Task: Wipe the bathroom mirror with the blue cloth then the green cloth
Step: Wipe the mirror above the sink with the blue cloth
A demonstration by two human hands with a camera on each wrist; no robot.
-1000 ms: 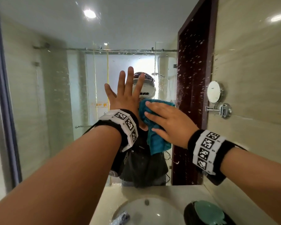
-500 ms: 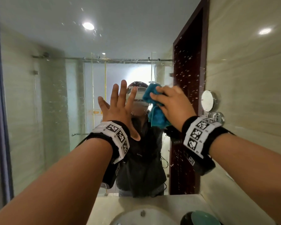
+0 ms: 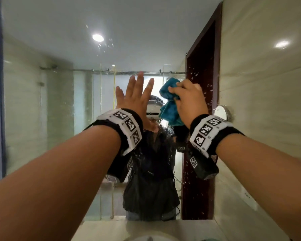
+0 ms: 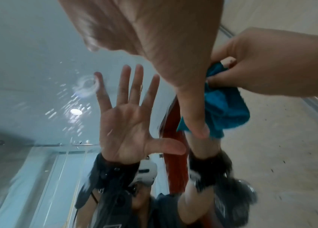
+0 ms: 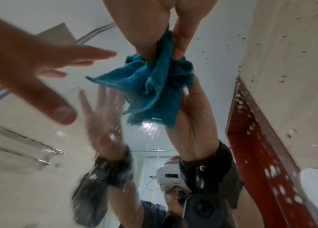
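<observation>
The bathroom mirror (image 3: 59,105) fills the wall ahead, with water drops on its right part. My right hand (image 3: 187,100) grips a bunched blue cloth (image 3: 169,106) and holds it to the glass at head height. In the right wrist view the blue cloth (image 5: 150,92) hangs crumpled from the fingers of the right hand (image 5: 154,23). My left hand (image 3: 134,100) is raised beside it, flat, with its fingers spread towards the glass. I cannot tell whether it touches. The left wrist view shows the blue cloth (image 4: 224,108) past the thumb of the left hand (image 4: 144,30).
A small round mirror (image 3: 221,113) on a chrome arm sticks out of the tiled right wall. Below lie the counter and the white basin (image 3: 149,238). A sliver of something green (image 3: 274,239) shows at the bottom edge.
My right hand has carried the blue cloth up the mirror and now bunches it tighter. The left hand rose with it, and the view tilted up.
</observation>
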